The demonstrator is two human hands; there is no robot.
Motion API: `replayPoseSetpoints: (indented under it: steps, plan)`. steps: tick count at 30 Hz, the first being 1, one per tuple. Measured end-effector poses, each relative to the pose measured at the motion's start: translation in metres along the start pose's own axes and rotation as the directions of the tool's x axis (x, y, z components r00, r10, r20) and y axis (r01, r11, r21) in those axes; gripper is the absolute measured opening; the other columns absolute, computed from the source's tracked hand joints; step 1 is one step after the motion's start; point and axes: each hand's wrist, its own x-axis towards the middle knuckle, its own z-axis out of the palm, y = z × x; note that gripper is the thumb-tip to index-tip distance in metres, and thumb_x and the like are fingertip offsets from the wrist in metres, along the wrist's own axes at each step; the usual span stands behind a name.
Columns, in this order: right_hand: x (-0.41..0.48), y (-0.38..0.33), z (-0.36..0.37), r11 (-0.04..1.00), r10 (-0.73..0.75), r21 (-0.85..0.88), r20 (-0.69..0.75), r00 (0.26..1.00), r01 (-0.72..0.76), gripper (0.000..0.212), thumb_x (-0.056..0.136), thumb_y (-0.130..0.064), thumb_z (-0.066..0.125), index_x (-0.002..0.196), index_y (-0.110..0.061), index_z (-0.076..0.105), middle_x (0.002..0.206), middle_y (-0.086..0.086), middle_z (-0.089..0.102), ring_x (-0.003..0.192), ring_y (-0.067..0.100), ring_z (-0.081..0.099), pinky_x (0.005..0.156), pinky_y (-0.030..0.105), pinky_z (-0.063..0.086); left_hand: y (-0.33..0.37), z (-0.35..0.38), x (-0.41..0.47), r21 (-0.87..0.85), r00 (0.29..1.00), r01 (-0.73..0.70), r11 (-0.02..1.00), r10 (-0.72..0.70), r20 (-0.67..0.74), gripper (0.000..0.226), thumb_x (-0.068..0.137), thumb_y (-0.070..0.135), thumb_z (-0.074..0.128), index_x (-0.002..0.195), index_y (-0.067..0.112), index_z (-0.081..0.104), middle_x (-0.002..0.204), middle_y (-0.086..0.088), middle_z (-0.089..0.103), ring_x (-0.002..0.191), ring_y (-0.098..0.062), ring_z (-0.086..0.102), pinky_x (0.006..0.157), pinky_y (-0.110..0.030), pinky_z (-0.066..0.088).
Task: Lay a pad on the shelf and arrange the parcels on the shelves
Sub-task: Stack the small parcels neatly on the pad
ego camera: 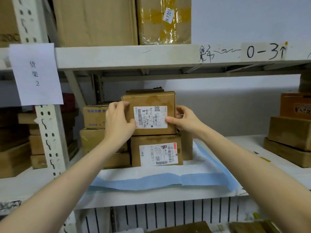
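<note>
Cardboard stacks (101,132) crowd the hands' (117,121) parcel (149,101).

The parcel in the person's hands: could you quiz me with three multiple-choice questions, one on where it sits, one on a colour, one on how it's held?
1. The top parcel rests on:
A. another labelled parcel
B. the bare shelf
C. the floor

2. The pad is:
A. red
B. blue and white
C. black

3. The top parcel is:
A. untouched
B. held one-handed
C. gripped on both sides

Answers:
1 A, the lower parcel sits directly beneath it.
2 B, blue edge, white middle.
3 C, left hand and right hand flank it.
</note>
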Motion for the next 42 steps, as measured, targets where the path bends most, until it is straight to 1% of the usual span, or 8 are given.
replayPoseSetpoints:
  steps: [6, 11, 17, 22, 27, 31, 38, 42]
  plan:
    - [0.005, 0.002, -0.001, 0.996, 0.061, 0.07, 0.027, 0.998, -0.062, 0.067, 0.079, -0.028, 0.077, 0.134, -0.012, 0.043, 0.121, 0.0, 0.062, 0.102, 0.011, 0.062, 0.075, 0.024, 0.053, -0.002, -0.003, 0.001, -0.057, 1.0, -0.001, 0.998, 0.0, -0.014, 0.055, 0.081, 0.009, 0.064, 0.132, 0.013, 0.044, 0.133, -0.005, 0.043, 0.124, -0.022, 0.043, 0.099, -0.031, 0.039]
    - [0.003, -0.004, -0.022, 0.924, 0.073, 0.372, 0.045, 0.996, -0.084, 0.046, 0.08, -0.032, 0.07, 0.116, -0.006, 0.062, 0.101, 0.006, 0.074, 0.091, 0.019, 0.07, 0.082, 0.032, 0.057, 0.009, -0.011, 0.004, -0.317, 0.996, 0.087, 0.944, -0.084, 0.024, 0.072, 0.084, 0.028, 0.068, 0.142, 0.019, 0.028, 0.134, -0.002, 0.044, 0.12, -0.016, 0.047, 0.099, -0.032, 0.041]
    - [0.005, -0.035, -0.01, 0.896, 0.135, 0.41, 0.112, 0.984, -0.17, 0.033, 0.089, -0.046, 0.058, 0.109, -0.022, 0.068, 0.095, 0.002, 0.074, 0.081, 0.016, 0.067, 0.07, 0.028, 0.053, 0.007, -0.038, 0.015, -0.624, 0.836, 0.548, 0.557, -0.397, 0.38, 0.063, 0.078, 0.048, 0.067, 0.13, 0.019, 0.045, 0.107, -0.007, 0.068, 0.079, -0.017, 0.07, 0.078, -0.04, 0.057]
    - [0.008, -0.066, 0.026, 0.835, 0.153, 0.516, 0.11, 0.982, -0.188, 0.048, 0.086, -0.05, 0.062, 0.125, -0.023, 0.056, 0.12, 0.006, 0.062, 0.113, 0.025, 0.057, 0.088, 0.039, 0.054, -0.004, -0.072, 0.016, -0.681, 0.803, 0.554, 0.478, -0.524, 0.285, 0.045, 0.085, 0.044, 0.062, 0.122, 0.02, 0.055, 0.1, -0.01, 0.068, 0.086, -0.023, 0.069, 0.061, -0.033, 0.057]
    - [0.0, -0.083, 0.065, 0.809, 0.064, 0.554, 0.247, 0.967, -0.196, 0.083, 0.075, -0.057, 0.067, 0.142, -0.018, 0.036, 0.134, 0.017, 0.052, 0.114, 0.031, 0.059, 0.091, 0.042, 0.052, -0.019, -0.093, 0.012, -0.832, 0.704, 0.535, 0.147, -0.622, 0.343, 0.052, 0.083, 0.043, 0.065, 0.129, 0.026, 0.049, 0.123, -0.009, 0.061, 0.097, -0.03, 0.067, 0.075, -0.046, 0.059]
    - [-0.004, -0.099, 0.11, 0.874, -0.05, 0.48, 0.248, 0.967, -0.078, 0.091, 0.077, -0.047, 0.074, 0.148, -0.02, 0.024, 0.139, 0.012, 0.048, 0.114, 0.028, 0.06, 0.095, 0.042, 0.051, -0.025, -0.103, 0.008, -0.886, 0.69, 0.448, 0.117, -0.676, 0.26, 0.063, 0.082, 0.043, 0.066, 0.136, 0.029, 0.037, 0.133, -0.005, 0.048, 0.111, -0.034, 0.057, 0.07, -0.041, 0.06]
    - [0.01, -0.116, 0.13, 0.816, -0.049, 0.566, 0.273, 0.961, -0.119, 0.036, 0.095, -0.028, 0.057, 0.125, -0.009, 0.054, 0.12, 0.012, 0.06, 0.11, 0.022, 0.059, 0.098, 0.038, 0.05, -0.013, -0.098, 0.016, -0.909, 0.625, 0.398, 0.122, -0.762, 0.172, 0.059, 0.081, 0.038, 0.071, 0.115, 0.021, 0.026, 0.123, -0.006, 0.044, 0.115, -0.031, 0.053, 0.08, -0.043, 0.058]
    - [0.022, -0.112, 0.131, 0.901, 0.022, 0.421, 0.195, 0.981, -0.104, 0.05, 0.095, -0.042, 0.054, 0.135, -0.014, 0.048, 0.126, 0.006, 0.056, 0.12, 0.021, 0.052, 0.104, 0.04, 0.045, -0.01, -0.085, 0.029, -0.905, 0.596, 0.409, 0.119, -0.785, 0.166, 0.061, 0.084, 0.037, 0.068, 0.126, 0.021, 0.027, 0.134, -0.009, 0.04, 0.12, -0.029, 0.048, 0.087, -0.045, 0.055]
